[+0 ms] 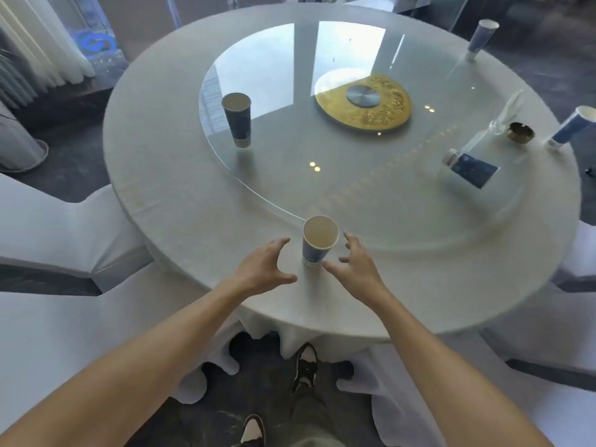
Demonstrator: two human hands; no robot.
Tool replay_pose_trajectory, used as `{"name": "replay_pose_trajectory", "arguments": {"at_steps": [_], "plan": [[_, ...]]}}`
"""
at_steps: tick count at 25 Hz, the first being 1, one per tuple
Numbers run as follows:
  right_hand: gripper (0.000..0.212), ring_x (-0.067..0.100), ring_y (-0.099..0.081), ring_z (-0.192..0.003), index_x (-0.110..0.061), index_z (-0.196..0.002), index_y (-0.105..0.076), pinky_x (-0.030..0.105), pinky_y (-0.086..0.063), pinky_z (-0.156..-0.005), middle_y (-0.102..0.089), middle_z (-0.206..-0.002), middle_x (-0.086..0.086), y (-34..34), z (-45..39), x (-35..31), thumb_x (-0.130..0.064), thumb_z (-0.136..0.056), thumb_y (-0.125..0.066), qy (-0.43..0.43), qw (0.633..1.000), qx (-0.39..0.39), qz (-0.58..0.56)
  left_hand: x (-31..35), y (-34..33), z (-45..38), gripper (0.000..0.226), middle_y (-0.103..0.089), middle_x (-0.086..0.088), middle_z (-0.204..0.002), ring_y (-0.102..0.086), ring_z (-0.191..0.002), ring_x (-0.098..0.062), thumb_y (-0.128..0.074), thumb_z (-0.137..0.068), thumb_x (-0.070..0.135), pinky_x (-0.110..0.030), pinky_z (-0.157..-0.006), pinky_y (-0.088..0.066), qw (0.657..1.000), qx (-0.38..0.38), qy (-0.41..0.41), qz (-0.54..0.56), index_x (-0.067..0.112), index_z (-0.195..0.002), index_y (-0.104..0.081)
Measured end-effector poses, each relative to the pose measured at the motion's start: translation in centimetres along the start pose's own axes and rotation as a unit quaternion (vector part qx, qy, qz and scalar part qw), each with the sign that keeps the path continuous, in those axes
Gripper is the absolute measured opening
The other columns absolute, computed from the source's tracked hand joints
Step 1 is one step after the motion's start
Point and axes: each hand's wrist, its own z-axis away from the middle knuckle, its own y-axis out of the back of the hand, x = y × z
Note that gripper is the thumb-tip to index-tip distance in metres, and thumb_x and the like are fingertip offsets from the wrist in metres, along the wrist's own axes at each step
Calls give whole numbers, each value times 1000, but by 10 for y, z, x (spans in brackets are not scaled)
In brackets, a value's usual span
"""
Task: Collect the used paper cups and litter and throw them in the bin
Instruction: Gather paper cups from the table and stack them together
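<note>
Nothing is yet collected: the nearest cup is flanked, untouched, by the spread, empty left hand and right hand, while three other cups are left on the table, no bin seen.

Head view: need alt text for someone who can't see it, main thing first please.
Two open bare hands, left hand and right hand, flank an upright blue paper cup near the front edge of a round white-clothed table, touching nothing. Three more blue cups stand farther off, one on the glass turntable and two at the right edge, near a small ashtray.
</note>
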Motion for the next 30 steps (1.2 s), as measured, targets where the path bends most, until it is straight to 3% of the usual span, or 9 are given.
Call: {"name": "replay_pose_trajectory", "arguments": {"at_steps": [3,5,10,16,19,22,24,27,30], "plan": [[76,28,-57,-128,-17,-156,-33,46,-47,-107,-47,-147,6,7,-44,0,-38,-93,-69,-53,998,18,-37,5,-2,-29,104,-35,-2,-170,-39,-153,-22,-84,-83,39,-37,-121,-37,999,-3,29,43,18,-166,-25],[69,31,-60,-125,-18,-152,-39,49,-47,-108,-52,-145,9,8,-69,8,-37,-92,-67,-78,997,-18,-22,10,-7,-44,105,-34,-3,-170,-36,-154,-21,-84,-84,41,-37,-122,-35,997,-15,49,50,18,-167,-23],[33,19,-69,-78,-21,-123,-63,38,-56,-77,-71,-102,5,19,-102,9,-14,-92,-55,-79,990,-120,-10,17,-19,-73,99,-41,-1,-166,-40,-152,-20,-84,-83,42,-34,-120,-37,993,-20,75,90,19,-164,-31],[31,13,-61,-57,-19,-105,-71,36,-53,-65,-67,-78,1,8,-126,-12,-6,-88,-48,-39,987,-156,17,3,-16,-80,79,-63,11,-138,-59,-126,-11,-91,-73,27,-39,-106,-51,980,8,60,191,33,-143,-55],[31,15,-63,-59,-17,-101,-73,41,-57,-68,-71,-80,8,2,-140,-36,-8,-86,-48,-27,985,-171,12,-7,0,-84,86,-68,14,-127,-66,-115,-9,-96,-64,27,-39,-98,-57,965,48,80,245,34,-139,-56],[30,14,-65,-61,-15,-105,-73,33,-56,-66,-72,-87,8,-12,-162,-69,-7,-88,-49,-18,984,-176,8,-28,20,-94,85,-71,13,-119,-70,-110,-10,-98,-62,24,-41,-91,-60,949,89,91,290,33,-135,-55],[30,15,-67,-65,-15,-107,-74,35,-59,-69,-74,-91,10,-22,-180,-90,-8,-90,-50,-15,984,-179,2,-45,37,-103,81,-72,15,-116,-70,-107,-7,-97,-65,24,-37,-88,-61,945,110,87,297,35,-134,-55],[22,17,-72,-74,-15,-108,-75,44,-61,-82,-77,-98,14,-39,-208,-122,-23,-99,-56,-20,980,-197,-15,-75,69,-113,77,-72,18,-111,-69,-103,-5,-98,-66,30,-29,-83,-58,941,142,94,294,37,-131,-57],[32,17,-73,-77,-11,-107,-75,44,-60,-84,-76,-100,12,-51,-239,-162,-36,-104,-55,-18,982,-185,-14,-107,101,-127,73,-74,14,-107,-69,-98,-13,-98,-64,37,-34,-81,-58,929,184,121,297,33,-127,-62]]}}
